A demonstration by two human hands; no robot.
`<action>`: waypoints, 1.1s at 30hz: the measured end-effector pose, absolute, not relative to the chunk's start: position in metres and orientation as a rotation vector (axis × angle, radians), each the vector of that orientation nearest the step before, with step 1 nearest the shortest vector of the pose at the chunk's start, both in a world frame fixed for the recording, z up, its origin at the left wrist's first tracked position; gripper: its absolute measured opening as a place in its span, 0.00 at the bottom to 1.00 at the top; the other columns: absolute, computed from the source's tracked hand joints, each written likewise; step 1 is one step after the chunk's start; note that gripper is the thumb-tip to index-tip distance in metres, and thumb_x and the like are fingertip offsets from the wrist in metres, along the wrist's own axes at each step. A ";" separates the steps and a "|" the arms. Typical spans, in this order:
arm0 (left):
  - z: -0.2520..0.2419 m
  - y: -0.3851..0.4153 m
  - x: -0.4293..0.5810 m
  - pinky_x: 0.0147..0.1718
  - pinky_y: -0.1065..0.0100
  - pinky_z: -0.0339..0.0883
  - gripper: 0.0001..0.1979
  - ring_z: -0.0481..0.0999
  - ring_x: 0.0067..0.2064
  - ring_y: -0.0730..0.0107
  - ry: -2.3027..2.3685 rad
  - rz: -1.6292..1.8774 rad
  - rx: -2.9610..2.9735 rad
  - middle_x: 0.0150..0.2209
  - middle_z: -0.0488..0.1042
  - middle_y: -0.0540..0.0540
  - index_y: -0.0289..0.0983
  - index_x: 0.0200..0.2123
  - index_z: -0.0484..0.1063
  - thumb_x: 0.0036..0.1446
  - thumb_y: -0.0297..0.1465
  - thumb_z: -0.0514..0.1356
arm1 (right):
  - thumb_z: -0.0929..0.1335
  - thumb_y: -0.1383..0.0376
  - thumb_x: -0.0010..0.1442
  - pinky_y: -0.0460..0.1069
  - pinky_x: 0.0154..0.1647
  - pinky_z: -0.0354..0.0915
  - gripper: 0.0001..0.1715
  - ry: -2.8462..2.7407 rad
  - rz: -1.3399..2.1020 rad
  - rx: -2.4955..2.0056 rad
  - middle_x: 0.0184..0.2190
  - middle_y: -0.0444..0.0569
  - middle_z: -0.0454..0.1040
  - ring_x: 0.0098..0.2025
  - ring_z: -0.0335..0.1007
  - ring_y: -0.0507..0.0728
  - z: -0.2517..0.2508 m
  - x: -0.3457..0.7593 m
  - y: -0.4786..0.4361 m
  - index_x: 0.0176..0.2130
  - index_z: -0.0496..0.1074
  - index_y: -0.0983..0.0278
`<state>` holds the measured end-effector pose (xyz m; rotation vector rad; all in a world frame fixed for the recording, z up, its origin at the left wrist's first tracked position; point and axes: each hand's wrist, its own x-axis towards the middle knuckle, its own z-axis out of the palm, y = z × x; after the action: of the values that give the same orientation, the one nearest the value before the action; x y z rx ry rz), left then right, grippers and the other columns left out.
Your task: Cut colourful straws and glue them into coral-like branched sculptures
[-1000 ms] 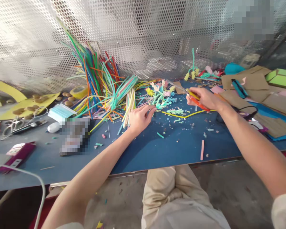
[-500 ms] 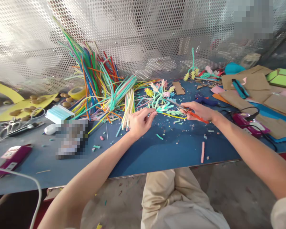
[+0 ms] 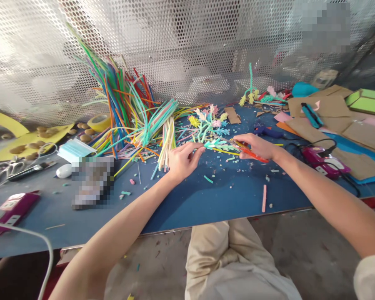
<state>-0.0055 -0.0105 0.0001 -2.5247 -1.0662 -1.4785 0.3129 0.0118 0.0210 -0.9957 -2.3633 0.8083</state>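
My left hand [image 3: 185, 159] pinches a short mint-green pipe cleaner [image 3: 211, 144] between thumb and fingertips, its fuzzy end pointing right. My right hand [image 3: 256, 146] grips scissors [image 3: 251, 153] by their orange-red handles, the grey blades reaching left above the green piece. Whether the blades touch it I cannot tell. Just behind them lies a cluster of pipe-cleaner flowers [image 3: 217, 123] in pink, yellow, blue and green. A yellow pipe cleaner [image 3: 226, 151] runs below the blades toward my right hand. Small green clippings lie on the table around it.
Left of my hands stands a large heap of coloured pipe cleaners [image 3: 125, 100]. Yellow tape [image 3: 99, 122], a face mask [image 3: 76, 150] and a magenta device [image 3: 14, 211] lie farther left. On the right are a blue cutter [image 3: 311, 115], cardboard [image 3: 370, 137] and a corded magenta device [image 3: 326, 161].
The scissors have shifted slightly left and their blades sit a little lower. My left hand keeps its pinch on the green pipe cleaner. The whole view has moved slightly.
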 end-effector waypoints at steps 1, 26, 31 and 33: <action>0.000 -0.010 -0.006 0.30 0.71 0.63 0.12 0.69 0.24 0.78 -1.061 -1.477 -2.525 0.31 0.80 0.50 0.39 0.41 0.80 0.72 0.39 0.60 | 0.74 0.52 0.57 0.48 0.34 0.51 0.22 -2.366 0.815 -1.000 0.28 0.40 0.59 0.31 0.51 0.52 0.021 0.313 0.012 0.32 0.61 0.61; 0.005 -0.014 -0.003 0.28 0.71 0.62 0.12 0.67 0.24 0.78 -1.056 -1.476 -2.520 0.28 0.78 0.51 0.38 0.40 0.79 0.73 0.38 0.59 | 0.76 0.38 0.52 0.49 0.27 0.44 0.41 -2.191 0.498 -1.131 0.20 0.39 0.48 0.26 0.43 0.50 0.018 0.312 0.011 0.20 0.53 0.61; 0.004 -0.012 -0.003 0.28 0.72 0.62 0.11 0.68 0.24 0.78 -1.032 -1.451 -2.495 0.29 0.79 0.51 0.39 0.40 0.80 0.72 0.37 0.60 | 0.75 0.39 0.54 0.49 0.27 0.48 0.36 -1.926 0.362 -1.389 0.19 0.39 0.54 0.25 0.48 0.50 0.016 0.307 0.017 0.23 0.60 0.61; 0.004 -0.011 -0.003 0.29 0.72 0.63 0.11 0.70 0.24 0.78 -1.032 -1.404 -2.494 0.30 0.80 0.51 0.39 0.41 0.80 0.72 0.37 0.60 | 0.74 0.40 0.57 0.50 0.28 0.52 0.30 -1.901 0.223 -1.511 0.21 0.43 0.63 0.25 0.55 0.53 0.011 0.307 0.025 0.27 0.67 0.61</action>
<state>-0.0033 -0.0106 0.0036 -2.4938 -1.0321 -1.4037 0.3074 0.0251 0.0114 -1.5106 -1.9011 0.2231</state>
